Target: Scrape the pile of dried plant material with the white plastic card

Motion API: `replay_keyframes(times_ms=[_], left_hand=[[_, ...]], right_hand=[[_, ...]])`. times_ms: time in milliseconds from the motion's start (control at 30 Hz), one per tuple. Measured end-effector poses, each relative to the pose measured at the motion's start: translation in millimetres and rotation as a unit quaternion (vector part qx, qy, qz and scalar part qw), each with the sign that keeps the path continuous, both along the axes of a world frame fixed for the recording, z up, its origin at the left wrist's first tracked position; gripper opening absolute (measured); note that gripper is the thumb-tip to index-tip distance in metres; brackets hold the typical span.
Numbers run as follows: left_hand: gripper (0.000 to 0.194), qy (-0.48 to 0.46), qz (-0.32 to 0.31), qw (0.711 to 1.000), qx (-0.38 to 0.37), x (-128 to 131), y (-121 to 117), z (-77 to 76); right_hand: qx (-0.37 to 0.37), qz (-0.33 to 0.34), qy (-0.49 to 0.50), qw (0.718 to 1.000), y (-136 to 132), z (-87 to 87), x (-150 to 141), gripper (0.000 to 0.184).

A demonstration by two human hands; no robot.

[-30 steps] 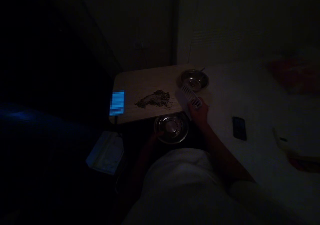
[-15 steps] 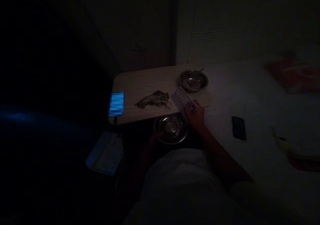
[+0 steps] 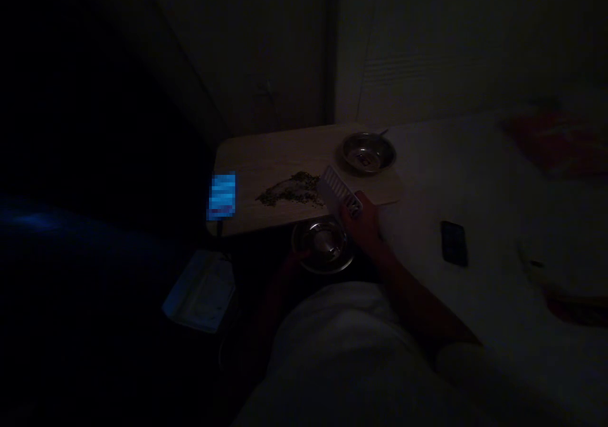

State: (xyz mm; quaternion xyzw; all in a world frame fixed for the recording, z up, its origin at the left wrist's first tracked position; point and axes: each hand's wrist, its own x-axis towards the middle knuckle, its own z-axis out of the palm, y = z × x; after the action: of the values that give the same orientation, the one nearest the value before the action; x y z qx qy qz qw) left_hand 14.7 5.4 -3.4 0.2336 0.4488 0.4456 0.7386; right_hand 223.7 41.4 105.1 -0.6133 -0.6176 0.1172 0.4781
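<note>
My right hand (image 3: 363,224) is closed on the near end of a pale plastic slotted tray (image 3: 339,189), which is tilted over the front edge of a small wooden table (image 3: 247,158). The tray's far end meets the right side of a loose heap of small dark bits (image 3: 292,189) spread on the table. Below the table's edge, a shiny steel bowl (image 3: 327,262) is held at its left rim by my left hand (image 3: 300,256). Dim light hides most of the left fingers. What lies inside this bowl I cannot make out.
Another steel bowl (image 3: 368,154), with a handle sticking out and something small inside, stands at the table's back right. A blurred-out bright blue patch (image 3: 221,196) is at its left edge. A dark phone (image 3: 454,243) lies on the pale surface to the right. A pale packet (image 3: 202,294) sits lower left.
My right hand has moved a little to the left with the slotted tray, bringing it against the heap. The left hand and its bowl have hardly moved.
</note>
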Motion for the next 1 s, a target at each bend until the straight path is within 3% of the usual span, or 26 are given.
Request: replay_keyframes(times_ms=[200, 567, 767, 1000], left_hand=[[0.058, -0.002, -0.005, 1.0, 0.009, 0.5, -0.1, 2.0], [0.068, -0.001, -0.01, 0.999, 0.044, 4.7, -3.5, 21.9], [0.063, 0.004, -0.006, 1.0, 0.025, 3.1, -4.1, 15.3], [0.058, 0.013, -0.004, 1.0, -0.006, 0.5, -6.1, 6.1]], right_hand=[[0.033, -0.026, 0.021, 0.999, 26.4, 4.5, 14.8, 0.016], [0.047, 0.02, 0.004, 0.999, 67.1, -5.4, 16.4, 0.025], [0.075, 0.056, 0.002, 0.996, 77.8, 11.6, 10.4, 0.035], [0.061, 0.086, -0.045, 0.993, 97.0, 20.5, 9.5, 0.025]])
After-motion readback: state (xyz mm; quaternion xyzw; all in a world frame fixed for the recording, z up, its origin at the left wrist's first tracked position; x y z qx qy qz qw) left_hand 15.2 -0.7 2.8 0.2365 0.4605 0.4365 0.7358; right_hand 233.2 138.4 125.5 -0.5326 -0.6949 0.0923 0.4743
